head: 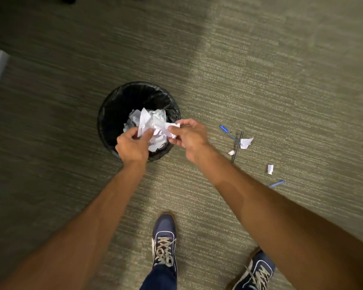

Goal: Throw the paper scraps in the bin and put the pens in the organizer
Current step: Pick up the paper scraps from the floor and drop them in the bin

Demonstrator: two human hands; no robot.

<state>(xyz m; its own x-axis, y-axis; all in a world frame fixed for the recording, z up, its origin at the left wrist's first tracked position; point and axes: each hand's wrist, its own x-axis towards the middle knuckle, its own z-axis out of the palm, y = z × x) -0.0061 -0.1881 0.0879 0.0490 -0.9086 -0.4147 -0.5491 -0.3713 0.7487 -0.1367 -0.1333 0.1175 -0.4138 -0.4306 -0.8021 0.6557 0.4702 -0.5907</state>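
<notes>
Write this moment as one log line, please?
stage: binning paper | left hand: holds crumpled paper | right hand: holds same paper | bin: below hands | carpet: pens, scraps remain

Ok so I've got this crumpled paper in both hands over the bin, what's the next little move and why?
Probably just let go: both the left hand and right hand hold the crumpled paper directly above the open bin, so it should drop onto the paper already inside.

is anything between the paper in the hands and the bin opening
Nothing visible. Both the left hand and right hand hold the crumpled paper directly above the open black bin, which already has paper inside.
</notes>
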